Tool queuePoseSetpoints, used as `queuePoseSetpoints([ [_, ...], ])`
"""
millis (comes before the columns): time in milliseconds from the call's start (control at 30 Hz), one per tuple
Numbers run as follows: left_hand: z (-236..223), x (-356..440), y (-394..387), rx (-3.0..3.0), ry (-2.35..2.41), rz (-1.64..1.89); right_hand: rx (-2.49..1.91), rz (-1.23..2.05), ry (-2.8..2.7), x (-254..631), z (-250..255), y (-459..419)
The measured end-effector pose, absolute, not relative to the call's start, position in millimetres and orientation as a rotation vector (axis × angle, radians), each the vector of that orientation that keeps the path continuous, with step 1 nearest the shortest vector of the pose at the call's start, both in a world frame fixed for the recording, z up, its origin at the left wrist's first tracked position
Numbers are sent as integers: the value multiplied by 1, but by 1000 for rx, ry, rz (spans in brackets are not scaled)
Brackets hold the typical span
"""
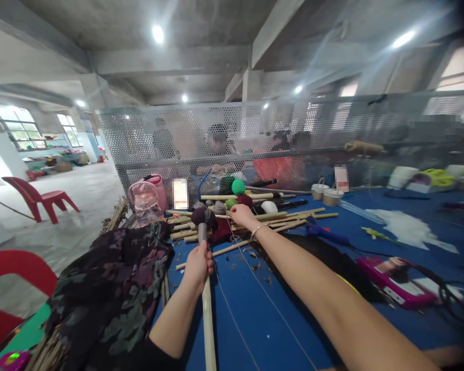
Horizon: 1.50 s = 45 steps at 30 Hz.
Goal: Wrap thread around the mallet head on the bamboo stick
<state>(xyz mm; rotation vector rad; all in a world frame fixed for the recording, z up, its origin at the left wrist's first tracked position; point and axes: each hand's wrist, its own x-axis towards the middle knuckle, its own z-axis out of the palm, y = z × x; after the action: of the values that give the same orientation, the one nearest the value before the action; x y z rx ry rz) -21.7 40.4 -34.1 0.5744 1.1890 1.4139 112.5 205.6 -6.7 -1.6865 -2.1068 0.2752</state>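
Observation:
My left hand [198,264] is closed around a pale wooden stick [208,327], which stands tilted with its lower end toward me. A grey wrapped section [202,233] shows just above my fingers, and a dark round ball [201,216] tops the stick. To the right, my right hand [244,216] is pinched on a thin thread [269,299] that trails down over the blue table [239,319]. Beyond and around that hand lie a bright green ball [238,186], a duller green ball [231,204] and a white ball [269,207].
Several wooden sticks [294,222] lie across the table. Dark patterned cloth [116,288] and a pink bag [147,198] are at the left. A magenta device [398,286] with cables, a blue glue gun [327,232] and white plastic [406,226] lie right. A perforated metal screen [185,121] stands behind.

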Motion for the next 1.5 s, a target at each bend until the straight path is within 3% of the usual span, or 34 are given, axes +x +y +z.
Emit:
queuePoseSetpoints([
  [167,-33,-20,41,551,1190,1400,-1839,536,-1862,86,-5,229],
  [333,-33,-22,42,551,1192,1415,-1670,802,-1787,72,21,243],
  [700,-36,-26,43,613,1183,1448,-1084,1167,-1544,70,125,229],
  [833,-33,-29,41,636,1166,1467,-924,1145,-1514,90,188,190],
  [933,-28,-29,38,647,1135,1464,-955,1096,-1644,120,207,137],
  [1033,-21,-29,33,693,1091,1438,-994,1079,-1722,159,174,72],
  [1167,-8,-26,22,790,1026,1339,-1103,1135,-1890,208,76,-11],
  [1233,-2,-23,16,864,997,1270,-1203,984,-1798,221,28,-44],
  [1300,1,-19,10,928,1010,1252,-1223,1050,-1721,225,-8,-67],
  [1400,1,-12,6,985,1074,1268,-1219,1195,-1568,215,-40,-88],
  [1500,-2,-10,7,1015,1105,1257,-1289,962,-1563,199,-54,-95],
])
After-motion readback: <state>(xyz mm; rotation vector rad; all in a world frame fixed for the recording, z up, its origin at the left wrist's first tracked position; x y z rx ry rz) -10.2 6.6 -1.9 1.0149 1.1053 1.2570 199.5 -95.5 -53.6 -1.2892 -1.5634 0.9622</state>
